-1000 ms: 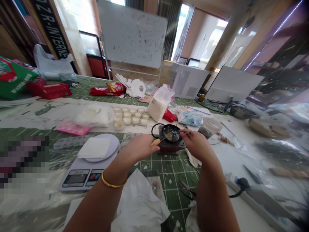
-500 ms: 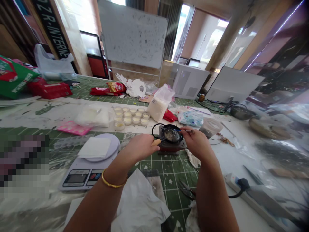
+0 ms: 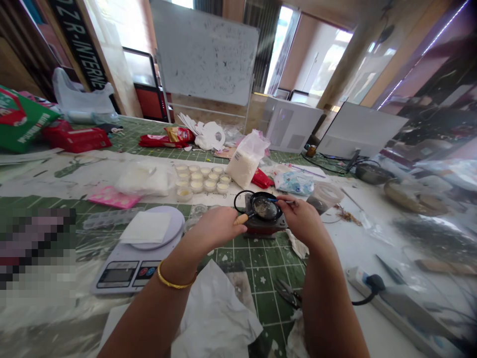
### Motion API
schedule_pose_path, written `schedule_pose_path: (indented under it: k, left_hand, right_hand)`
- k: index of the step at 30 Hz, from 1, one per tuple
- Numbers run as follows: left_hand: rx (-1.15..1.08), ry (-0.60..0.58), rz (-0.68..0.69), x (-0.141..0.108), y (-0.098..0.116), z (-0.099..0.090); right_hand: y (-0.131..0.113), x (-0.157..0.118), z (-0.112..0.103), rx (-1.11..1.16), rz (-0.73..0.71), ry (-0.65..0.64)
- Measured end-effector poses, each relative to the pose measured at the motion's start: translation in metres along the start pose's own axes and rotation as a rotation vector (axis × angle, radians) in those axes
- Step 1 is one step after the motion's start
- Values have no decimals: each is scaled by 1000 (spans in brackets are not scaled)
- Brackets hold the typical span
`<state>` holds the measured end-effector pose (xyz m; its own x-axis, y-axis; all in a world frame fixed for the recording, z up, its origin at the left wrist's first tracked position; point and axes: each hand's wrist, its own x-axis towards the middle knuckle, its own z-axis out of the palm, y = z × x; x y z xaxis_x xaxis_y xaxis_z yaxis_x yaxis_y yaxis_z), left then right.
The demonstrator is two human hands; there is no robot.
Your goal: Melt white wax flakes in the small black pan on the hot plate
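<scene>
A small black pan (image 3: pixel 265 206) with a light wooden handle sits over a dark, reddish-sided burner (image 3: pixel 261 230). My left hand (image 3: pixel 219 226) is closed on the pan's handle from the left. In my right hand (image 3: pixel 302 219) is a thin blue-and-metal tool (image 3: pixel 274 200), pinched between the fingers, its tip over the pan. Something pale and glossy lies in the pan; what it is cannot be told. Behind my left hand stand several small clear cups (image 3: pixel 197 185) with pale yellow contents. A bag of white grains (image 3: pixel 245 161) leans beside them.
Left of my left arm is a kitchen scale (image 3: pixel 143 258) with white paper on top. Crumpled white paper (image 3: pixel 216 313) lies between my arms. Pliers (image 3: pixel 286 292) are beside my right forearm, and a power strip (image 3: pixel 395 311) with a black plug is further right.
</scene>
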<state>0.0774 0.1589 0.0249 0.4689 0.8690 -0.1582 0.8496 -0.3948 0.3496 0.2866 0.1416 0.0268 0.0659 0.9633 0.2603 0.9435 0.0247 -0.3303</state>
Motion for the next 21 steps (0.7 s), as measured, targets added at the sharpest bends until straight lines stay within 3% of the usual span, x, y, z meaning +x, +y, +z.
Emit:
schedule_pose_path:
  k: [14,18,21]
  left_hand:
    - [-4,7,0,0,-1,0]
    - [-1,11,12,0,-2,0]
    - [-4,11,12,0,-2,1]
  right_hand:
    - [0,3,10,103,-24,-37]
    - [0,2,10,133,-10,15]
    - [-2,0,9,147,-36,-32]
